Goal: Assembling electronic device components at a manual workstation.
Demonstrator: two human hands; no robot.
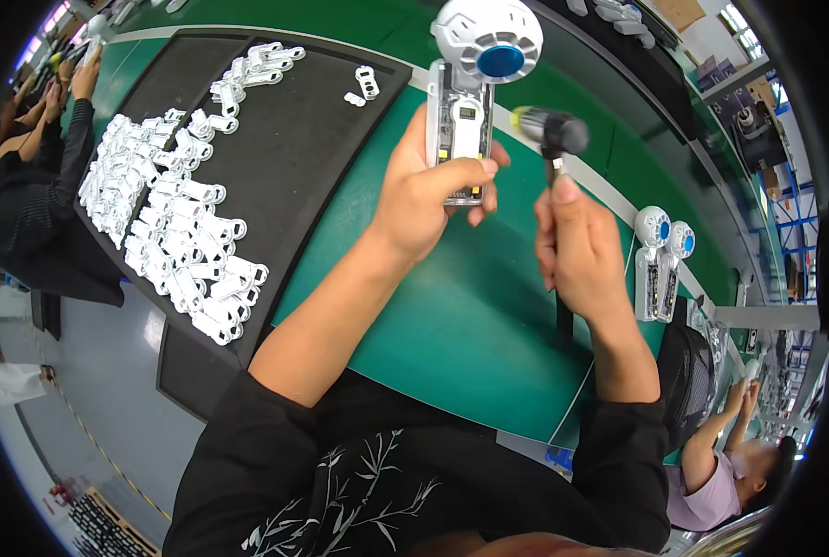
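My left hand (416, 190) is closed round the handle of a white handheld fan (489, 42), held upright above the table. Its round head has a blue centre, and the handle's front shows a clear casing with inner parts and a white panel (467, 130) under my thumb. In my right hand (577, 241) is a small mallet (563, 135) with a black head and a yellow end face. The mallet's yellow end points toward the fan, with a gap between them. My fingers wrap its dark handle, which shows again below my fist.
A black tray (312, 130) on the left carries many white plastic panels (178, 218). Two more fans (651, 269) stand at the right of the green table (433, 353), beside a black mesh container (688, 371). Other people work at far left and lower right.
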